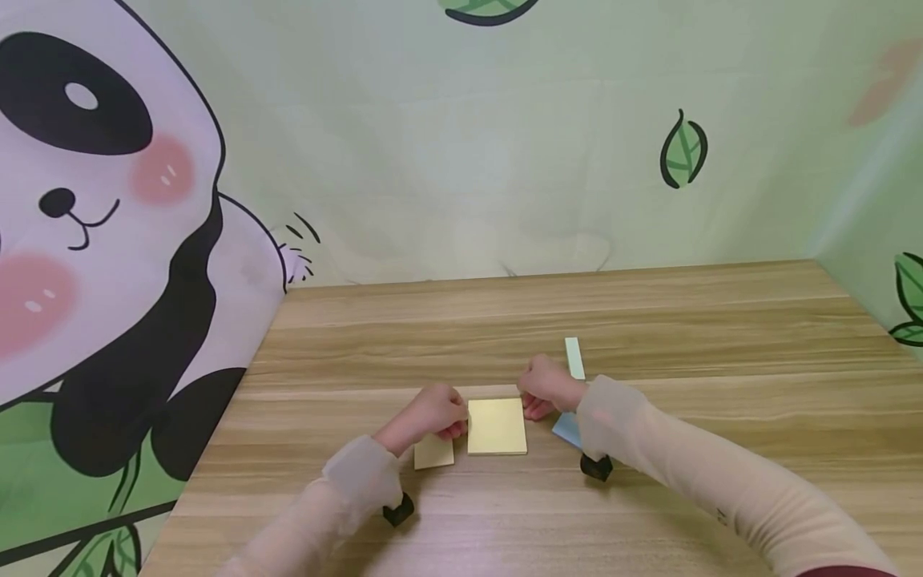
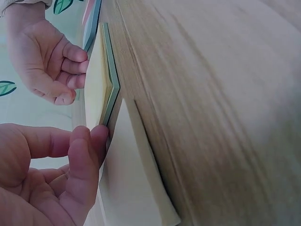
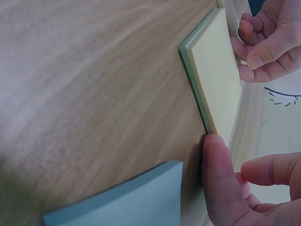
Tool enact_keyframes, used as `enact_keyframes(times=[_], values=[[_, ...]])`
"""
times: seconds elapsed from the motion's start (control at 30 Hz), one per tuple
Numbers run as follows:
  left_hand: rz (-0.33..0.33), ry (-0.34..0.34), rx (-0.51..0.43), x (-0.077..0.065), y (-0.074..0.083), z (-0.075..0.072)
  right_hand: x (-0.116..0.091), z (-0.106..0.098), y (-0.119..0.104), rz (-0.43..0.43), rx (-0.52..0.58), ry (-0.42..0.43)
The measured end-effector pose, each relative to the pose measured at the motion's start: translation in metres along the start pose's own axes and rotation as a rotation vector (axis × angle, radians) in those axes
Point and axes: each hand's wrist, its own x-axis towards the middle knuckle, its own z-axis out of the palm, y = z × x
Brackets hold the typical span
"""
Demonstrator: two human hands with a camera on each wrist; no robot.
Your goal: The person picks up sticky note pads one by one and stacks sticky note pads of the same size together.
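A square yellow sticky note pad (image 1: 497, 427) lies flat on the wooden table, stacked on a green pad (image 3: 193, 87) whose edge shows in the wrist views. At its left edge, fingertips of my left hand (image 1: 435, 409) touch the stack's side. My right hand (image 1: 550, 386) rests its fingertips against the right edge, the other fingers loosely bent. Neither hand curls around the stack. Partly under my left hand lies a cream pad (image 1: 433, 453). Beside my right hand sits a blue pad (image 1: 566, 429), partly covered by the wrist and sleeve.
A narrow pale strip (image 1: 574, 358), seemingly a pad of notes, lies beyond my right wrist. The wooden table (image 1: 346, 336) meets a printed backdrop (image 1: 433, 160) with a panda and leaves. Dark wrist devices (image 1: 596, 467) hang below both sleeves.
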Motion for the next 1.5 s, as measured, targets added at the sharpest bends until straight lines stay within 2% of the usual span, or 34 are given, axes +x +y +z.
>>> enact_keyframes(times=[0.4, 0.6, 0.87, 1.27, 1.5], values=[[-0.020, -0.013, -0.016, -0.008, -0.002, 0.002, -0.007, 0.001, 0.005, 0.013, 0.009, -0.032], [-0.028, -0.019, -0.023, -0.011, -0.003, 0.005, -0.011, 0.003, 0.012, 0.012, 0.061, -0.052], [-0.008, -0.021, -0.029, -0.013, -0.004, 0.007, -0.016, 0.005, 0.018, -0.008, 0.120, -0.087], [0.009, -0.025, -0.048, -0.029, -0.003, 0.010, -0.034, 0.008, 0.023, -0.021, 0.119, -0.124], [0.029, -0.028, -0.046, -0.030, -0.005, 0.013, -0.038, 0.011, 0.024, -0.038, 0.104, -0.132]])
